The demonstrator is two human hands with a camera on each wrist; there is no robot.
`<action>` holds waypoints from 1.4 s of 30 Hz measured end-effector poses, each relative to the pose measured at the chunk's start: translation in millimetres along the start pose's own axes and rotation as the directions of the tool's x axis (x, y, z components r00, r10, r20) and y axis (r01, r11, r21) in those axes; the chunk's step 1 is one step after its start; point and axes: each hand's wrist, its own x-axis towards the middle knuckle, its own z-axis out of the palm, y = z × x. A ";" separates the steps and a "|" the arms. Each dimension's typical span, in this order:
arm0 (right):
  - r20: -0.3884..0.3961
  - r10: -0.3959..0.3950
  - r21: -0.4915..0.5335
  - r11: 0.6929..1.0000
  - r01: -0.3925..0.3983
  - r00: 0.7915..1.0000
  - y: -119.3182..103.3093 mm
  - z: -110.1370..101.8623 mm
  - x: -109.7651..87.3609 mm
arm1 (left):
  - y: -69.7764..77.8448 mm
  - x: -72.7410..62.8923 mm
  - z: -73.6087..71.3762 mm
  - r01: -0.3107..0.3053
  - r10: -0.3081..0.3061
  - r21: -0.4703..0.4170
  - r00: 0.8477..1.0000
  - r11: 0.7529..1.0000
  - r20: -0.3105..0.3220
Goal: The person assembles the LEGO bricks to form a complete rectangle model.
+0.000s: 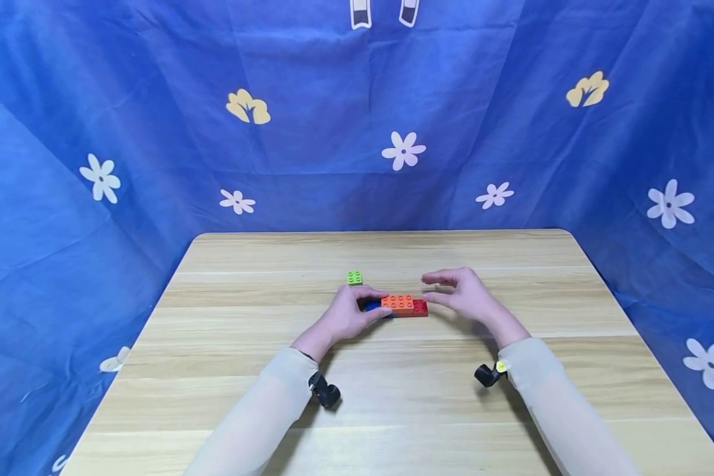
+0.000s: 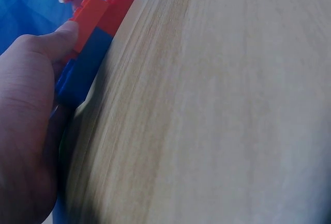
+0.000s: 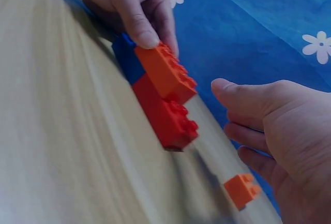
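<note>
So the left hand (image 1: pixel 348 316) has the long orange brick (image 1: pixel 397 303) pinched at its left end, with a blue brick (image 2: pixel 89 68) and a red brick (image 1: pixel 420 308) end to end under it. Right hand (image 1: pixel 464 294) is just right of that orange one, thumb and fingers spread apart. Behind it to the left there's a little green brick (image 1: pixel 354 277) on the worktop (image 1: pixel 404 396), then a blue curtain (image 1: pixel 345 205) way back.

The left hand (image 1: pixel 344 316) hides part of the blue brick (image 3: pixel 128 61) in the head view; the left sleeve (image 1: pixel 258 406) and right sleeve (image 1: pixel 562 400) run off the near edge; a shadow (image 3: pixel 181 182) by the red brick (image 3: pixel 159 116) blurs.
</note>
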 end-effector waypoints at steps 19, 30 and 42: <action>-0.090 0.084 0.025 0.996 -0.082 0.992 28.8 -38.0 1.6 | 1.2 -1.3 4.9 -0.011 0.011 -0.007 1.000 1.000 -0.012; -0.108 0.066 -0.028 0.997 -0.069 0.992 48.3 -38.4 8.0 | 0.6 -2.2 6.6 0.005 -0.005 -0.005 1.000 1.000 -0.011; -0.107 0.058 -0.148 0.986 -0.074 0.993 60.8 -31.4 10.9 | -0.4 -2.9 6.8 0.001 -0.001 -0.015 1.000 1.000 -0.011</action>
